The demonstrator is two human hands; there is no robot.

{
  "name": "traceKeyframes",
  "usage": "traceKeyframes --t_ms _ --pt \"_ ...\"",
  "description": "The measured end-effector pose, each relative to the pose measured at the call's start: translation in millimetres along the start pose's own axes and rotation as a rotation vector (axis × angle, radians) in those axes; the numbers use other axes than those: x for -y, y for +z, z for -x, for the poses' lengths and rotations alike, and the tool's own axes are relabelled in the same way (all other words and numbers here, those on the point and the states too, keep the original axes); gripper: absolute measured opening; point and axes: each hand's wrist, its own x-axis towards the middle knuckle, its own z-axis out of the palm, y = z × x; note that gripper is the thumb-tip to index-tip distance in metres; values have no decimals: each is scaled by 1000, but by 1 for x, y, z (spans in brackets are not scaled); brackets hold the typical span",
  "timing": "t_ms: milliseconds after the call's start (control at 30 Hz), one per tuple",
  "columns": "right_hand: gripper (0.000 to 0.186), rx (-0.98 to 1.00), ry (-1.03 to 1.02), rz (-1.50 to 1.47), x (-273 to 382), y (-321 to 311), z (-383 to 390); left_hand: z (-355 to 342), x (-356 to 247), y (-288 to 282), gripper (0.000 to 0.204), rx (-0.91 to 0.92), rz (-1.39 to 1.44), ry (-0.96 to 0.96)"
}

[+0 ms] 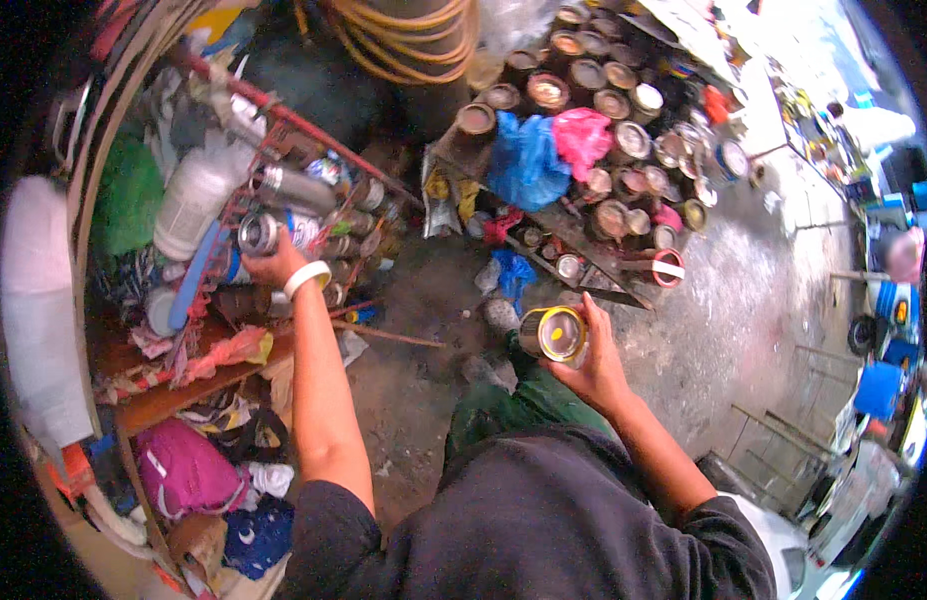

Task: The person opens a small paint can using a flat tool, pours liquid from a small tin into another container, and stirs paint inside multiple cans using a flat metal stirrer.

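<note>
My left hand (275,260), with a white band at the wrist, is closed round a small can (258,233) with a silvery end, among the cans and spray cans (295,185) on a red rack (283,130) at the left. My right hand (593,370) grips a dark can (559,333) with a yellow rim, its round end facing up, in front of my body above the floor. Whether the can in my left hand is lifted off the rack I cannot tell.
Many used tins (611,220) with blue (523,160) and pink plastic bags stand on a low platform ahead. A coiled hose (403,35) is behind. Bags (183,460) lie in shelving at lower left. Metal frames and stored items line the right, beyond concrete floor (683,340).
</note>
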Motion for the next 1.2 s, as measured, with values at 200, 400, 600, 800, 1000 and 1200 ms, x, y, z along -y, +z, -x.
traceKeyframes --t_ms 200,400,600,800,1000,1200 --pt "114 -196 -83 281 28 -7 37 149 -34 -102 92 512 262 61" --pt "111 -157 -101 126 64 -17 98 302 86 -266 93 1367 -75 309" --pt "103 -271 176 90 70 -47 168 305 193 -339 85 1953 -581 117" --pt "96 -208 247 -168 42 -58 242 257 244 -325 83 2050 -999 -9" --pt "89 -397 391 -46 -6 -84 301 265 166 -276 72 1948 -1037 177" --pt "82 -716 633 -8 -64 -145 358 364 52 -220 71 1946 -958 507"
